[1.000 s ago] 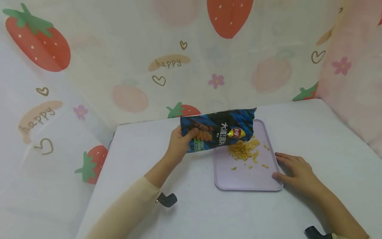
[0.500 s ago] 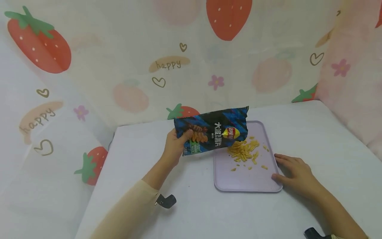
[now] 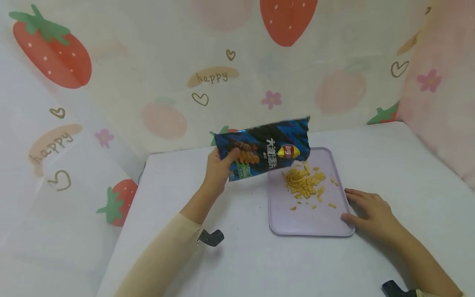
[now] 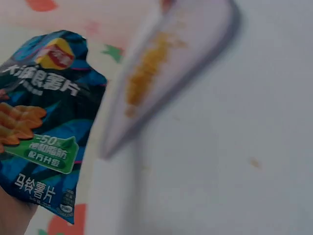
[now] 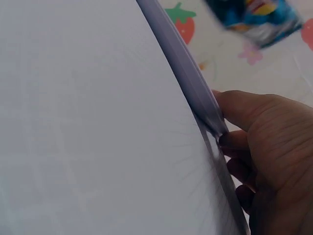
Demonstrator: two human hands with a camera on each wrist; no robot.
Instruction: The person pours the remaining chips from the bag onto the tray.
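Note:
My left hand (image 3: pixel 219 169) grips the left end of a blue and black Lay's potato chip bag (image 3: pixel 265 148), thumb across its printed front. The bag is held sideways in the air, its right end over the far part of a lilac tray (image 3: pixel 308 225). On the tray lies a heap of yellow chip pieces (image 3: pixel 302 181), with a few scattered nearer the front. My right hand (image 3: pixel 372 212) holds the tray's right rim, thumb on top and fingers at the outer side. The right wrist view shows the fingertips (image 5: pixel 232 139) against the rim.
The tray rests on a white-covered table (image 3: pixel 237 264). Small crumbs (image 4: pixel 255 163) lie on the cover left of the tray. Behind rises a backdrop (image 3: pixel 159 66) printed with strawberries, hearts and flowers.
My left hand has lifted the chip bag and drawn it slightly left, so more of the chip heap shows. My right hand stays at the tray rim.

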